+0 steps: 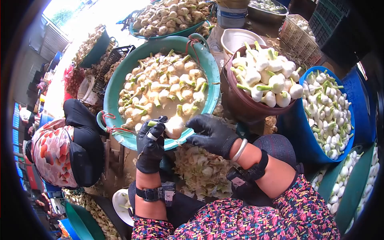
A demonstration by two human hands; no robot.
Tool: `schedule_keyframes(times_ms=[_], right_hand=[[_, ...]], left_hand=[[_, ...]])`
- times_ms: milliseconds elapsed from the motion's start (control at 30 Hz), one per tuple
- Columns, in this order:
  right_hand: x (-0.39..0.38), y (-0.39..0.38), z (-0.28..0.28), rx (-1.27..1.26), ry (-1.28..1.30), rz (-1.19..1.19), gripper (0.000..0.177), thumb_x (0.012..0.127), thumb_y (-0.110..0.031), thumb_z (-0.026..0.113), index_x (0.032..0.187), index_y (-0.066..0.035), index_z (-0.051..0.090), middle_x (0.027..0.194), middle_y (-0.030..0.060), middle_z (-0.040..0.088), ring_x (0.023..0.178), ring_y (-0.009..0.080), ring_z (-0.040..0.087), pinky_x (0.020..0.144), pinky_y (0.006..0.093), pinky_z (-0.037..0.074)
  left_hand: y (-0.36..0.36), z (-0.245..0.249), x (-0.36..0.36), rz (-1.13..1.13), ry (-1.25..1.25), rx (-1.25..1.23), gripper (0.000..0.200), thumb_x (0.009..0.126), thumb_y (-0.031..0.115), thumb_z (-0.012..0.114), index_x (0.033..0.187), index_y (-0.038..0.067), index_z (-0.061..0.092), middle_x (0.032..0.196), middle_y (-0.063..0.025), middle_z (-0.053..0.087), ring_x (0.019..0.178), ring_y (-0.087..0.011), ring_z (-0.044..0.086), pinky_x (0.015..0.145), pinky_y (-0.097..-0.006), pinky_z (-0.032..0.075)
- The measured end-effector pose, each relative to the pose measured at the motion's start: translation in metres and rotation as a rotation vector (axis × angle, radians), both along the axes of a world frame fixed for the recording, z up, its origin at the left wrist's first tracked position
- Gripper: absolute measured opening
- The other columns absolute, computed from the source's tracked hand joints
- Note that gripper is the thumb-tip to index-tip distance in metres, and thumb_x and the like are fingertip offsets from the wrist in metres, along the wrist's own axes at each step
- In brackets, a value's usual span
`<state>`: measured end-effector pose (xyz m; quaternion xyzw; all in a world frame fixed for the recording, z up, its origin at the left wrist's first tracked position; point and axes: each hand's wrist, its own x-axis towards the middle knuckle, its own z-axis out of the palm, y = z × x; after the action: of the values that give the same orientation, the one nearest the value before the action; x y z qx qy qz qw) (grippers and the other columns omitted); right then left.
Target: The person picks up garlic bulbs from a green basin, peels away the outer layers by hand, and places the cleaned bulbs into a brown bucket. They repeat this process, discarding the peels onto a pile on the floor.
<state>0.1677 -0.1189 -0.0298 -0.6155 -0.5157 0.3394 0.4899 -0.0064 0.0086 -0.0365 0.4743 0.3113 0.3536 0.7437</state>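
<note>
My left hand (150,146), in a black glove, is closed at the near rim of the green basin (216,86). A garlic bulb (174,127) with a short green stem is at its fingertips, above the rim. A cut green stem end (152,123) pokes up from the same hand, with a white band or piece across the fingers. My right hand (212,134), also black-gloved, is just right of the bulb, fingers curved and apart, with nothing visible in them. Many garlic bulbs lie in cloudy water in the basin.
Right of the basin stand a dark red bucket (244,108) heaped with white bulbs and a blue tub (286,124) of bulbs. Peelings (204,170) cover the ground below my hands. A person (60,148) in patterned clothing sits at the left. Another garlic-filled basin (172,34) stands behind.
</note>
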Motion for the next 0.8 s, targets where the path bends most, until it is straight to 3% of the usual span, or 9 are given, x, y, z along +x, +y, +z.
schedule_keyframes(times_ms=[33,100,233,300,433,567,700,767,800], right_hand=[[-0.002,0.001,0.004,0.129,0.302,-0.047,0.033,0.071,-0.017,0.07,0.1,-0.005,0.06,0.09,0.0117,0.058,0.08,0.0214,0.059,0.072,0.0319,0.048],[0.002,0.002,0.011,0.09,0.297,-0.022,0.032,0.072,-0.016,0.07,0.101,-0.005,0.06,0.092,0.0091,0.057,0.081,0.0175,0.059,0.073,0.0295,0.049],[0.002,0.004,0.0,0.136,0.369,0.006,0.029,0.071,-0.015,0.07,0.098,-0.005,0.061,0.088,0.0099,0.057,0.078,0.0209,0.059,0.071,0.0317,0.048],[0.007,0.004,0.001,0.317,-0.132,-0.009,0.025,0.07,-0.015,0.069,0.092,-0.005,0.061,0.082,0.0114,0.056,0.076,0.0271,0.057,0.069,0.035,0.047],[0.005,0.003,0.009,0.343,-0.2,0.017,0.019,0.071,-0.015,0.064,0.086,-0.005,0.058,0.079,0.0139,0.056,0.077,0.0336,0.055,0.069,0.0398,0.045],[-0.001,0.005,0.008,0.126,-0.378,0.043,0.013,0.074,-0.014,0.056,0.082,-0.003,0.053,0.077,0.017,0.054,0.078,0.0367,0.054,0.069,0.0425,0.044],[-0.013,0.002,0.006,0.032,-0.38,0.117,0.013,0.073,-0.011,0.053,0.081,-0.002,0.052,0.076,0.02,0.053,0.075,0.0392,0.053,0.069,0.0438,0.043],[-0.029,-0.004,0.002,-0.344,-0.547,0.405,0.019,0.073,-0.013,0.052,0.088,-0.002,0.056,0.089,0.0212,0.06,0.086,0.0378,0.059,0.076,0.0443,0.046],[-0.028,-0.006,0.003,-0.488,-0.616,0.745,0.026,0.075,-0.015,0.051,0.097,-0.002,0.058,0.1,0.0209,0.061,0.096,0.0333,0.059,0.084,0.0418,0.046]], left_hand=[[-0.005,0.005,0.004,-0.01,0.003,-0.006,0.022,0.081,0.006,0.06,0.101,-0.002,0.059,0.099,-0.0099,0.062,0.093,-0.0192,0.059,0.086,-0.0321,0.046],[-0.015,0.016,0.012,-0.087,0.036,0.03,0.021,0.078,0.003,0.059,0.098,-0.001,0.059,0.097,-0.0091,0.061,0.089,-0.0148,0.057,0.082,-0.0252,0.044],[-0.023,0.028,0.02,-0.065,0.111,0.139,0.021,0.077,0.001,0.06,0.097,-0.001,0.06,0.1,-0.0095,0.063,0.089,-0.0145,0.057,0.082,-0.0273,0.044],[-0.024,0.03,0.02,-0.063,0.159,0.174,0.021,0.077,0.001,0.061,0.097,-0.001,0.06,0.1,-0.0096,0.063,0.088,-0.0147,0.057,0.082,-0.028,0.044],[-0.026,0.031,0.019,-0.096,0.263,0.265,0.018,0.079,0.004,0.065,0.096,-0.001,0.061,0.096,-0.0082,0.064,0.085,-0.013,0.059,0.078,-0.0265,0.047],[-0.024,0.029,0.017,-0.117,0.348,0.37,0.016,0.079,0.004,0.065,0.094,-0.001,0.061,0.091,-0.0069,0.064,0.076,-0.0113,0.059,0.07,-0.0253,0.048],[-0.015,0.02,0.01,-0.055,0.189,0.158,0.021,0.08,0.011,0.065,0.096,0.0,0.061,0.088,-0.0079,0.064,0.07,-0.0145,0.06,0.067,-0.027,0.049],[-0.006,0.018,0.003,-0.027,0.049,-0.001,0.026,0.079,0.016,0.066,0.098,0.0,0.061,0.088,-0.0089,0.064,0.072,-0.0175,0.061,0.07,-0.0286,0.049],[-0.002,0.019,0.0,-0.044,0.088,-0.05,0.032,0.079,0.021,0.067,0.102,0.0,0.059,0.085,-0.0107,0.064,0.073,-0.0196,0.062,0.072,-0.0309,0.049]])
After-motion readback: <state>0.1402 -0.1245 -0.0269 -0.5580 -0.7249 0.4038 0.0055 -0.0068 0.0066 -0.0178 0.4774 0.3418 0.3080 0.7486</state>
